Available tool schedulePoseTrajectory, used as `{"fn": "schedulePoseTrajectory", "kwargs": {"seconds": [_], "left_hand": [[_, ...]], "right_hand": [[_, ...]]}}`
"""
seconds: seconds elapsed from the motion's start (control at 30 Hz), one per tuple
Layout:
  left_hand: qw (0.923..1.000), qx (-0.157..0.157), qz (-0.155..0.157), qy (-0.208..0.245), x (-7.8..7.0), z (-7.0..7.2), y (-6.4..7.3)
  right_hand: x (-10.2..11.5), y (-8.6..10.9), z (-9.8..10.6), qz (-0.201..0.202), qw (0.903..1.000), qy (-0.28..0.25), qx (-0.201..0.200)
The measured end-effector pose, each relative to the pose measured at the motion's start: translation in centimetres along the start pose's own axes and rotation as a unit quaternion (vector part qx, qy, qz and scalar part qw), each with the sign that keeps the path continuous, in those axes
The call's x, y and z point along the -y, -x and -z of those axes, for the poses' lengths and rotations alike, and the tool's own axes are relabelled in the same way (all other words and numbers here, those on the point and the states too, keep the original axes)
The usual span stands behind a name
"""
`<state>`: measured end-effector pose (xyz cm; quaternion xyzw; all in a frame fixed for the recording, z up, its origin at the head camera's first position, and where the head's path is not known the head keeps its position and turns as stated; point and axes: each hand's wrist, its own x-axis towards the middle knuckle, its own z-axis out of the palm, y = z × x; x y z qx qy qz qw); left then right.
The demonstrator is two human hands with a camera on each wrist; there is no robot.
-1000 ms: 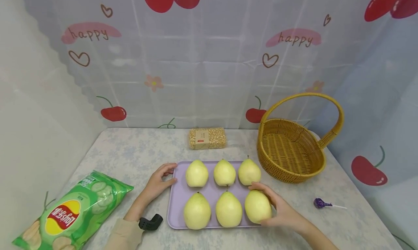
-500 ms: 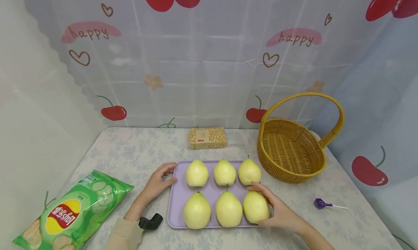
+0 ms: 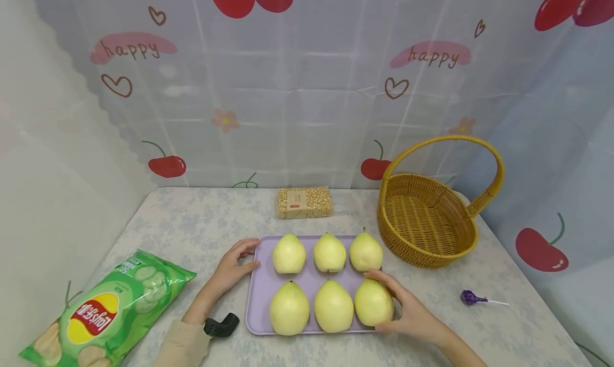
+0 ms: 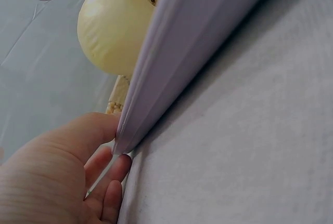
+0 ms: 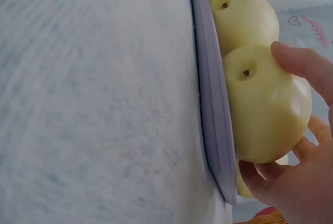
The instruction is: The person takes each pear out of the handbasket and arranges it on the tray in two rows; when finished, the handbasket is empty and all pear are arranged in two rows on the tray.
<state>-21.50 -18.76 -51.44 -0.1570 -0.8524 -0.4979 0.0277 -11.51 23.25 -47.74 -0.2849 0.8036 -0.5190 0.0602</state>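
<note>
Several pale yellow-green pears stand in two rows on a lilac tray (image 3: 310, 282). At the front right of the tray, my right hand (image 3: 408, 308) grips a pear (image 3: 373, 303) from its right side, thumb and fingers spread round it. This pear (image 5: 270, 109) touches or nearly touches its neighbour, the front middle pear (image 5: 244, 21). My left hand (image 3: 234, 268) holds the tray's left edge near the back corner. In the left wrist view the thumb (image 4: 99, 128) presses the tray's rim (image 4: 140, 73), with the other fingers curled beside the corner.
A green bag of chips (image 3: 110, 314) lies at the left. Behind the tray is a pack of corn kernels (image 3: 314, 202). A wicker basket (image 3: 422, 223) stands back right, and a purple lollipop (image 3: 472, 298) lies in front of it. A patterned curtain hangs behind the table.
My right hand has slid the front right pear leftward on the tray. The front middle pear has shifted slightly left and tilted. The left hand stays in place.
</note>
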Motion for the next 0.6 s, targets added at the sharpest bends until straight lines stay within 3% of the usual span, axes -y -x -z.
{"fn": "schedulePoseTrajectory", "kwargs": {"seconds": [0.37,0.6], "left_hand": [[1.0000,0.001,-0.004,-0.001,0.02,-0.24,-0.04],[0.9999,-0.006,0.002,0.016,-0.10,-0.41,0.17]], "right_hand": [[-0.06,0.28,0.54,0.000,0.9993,0.031,-0.021],[0.03,0.09,0.73,0.046,0.9976,0.035,-0.038]]}}
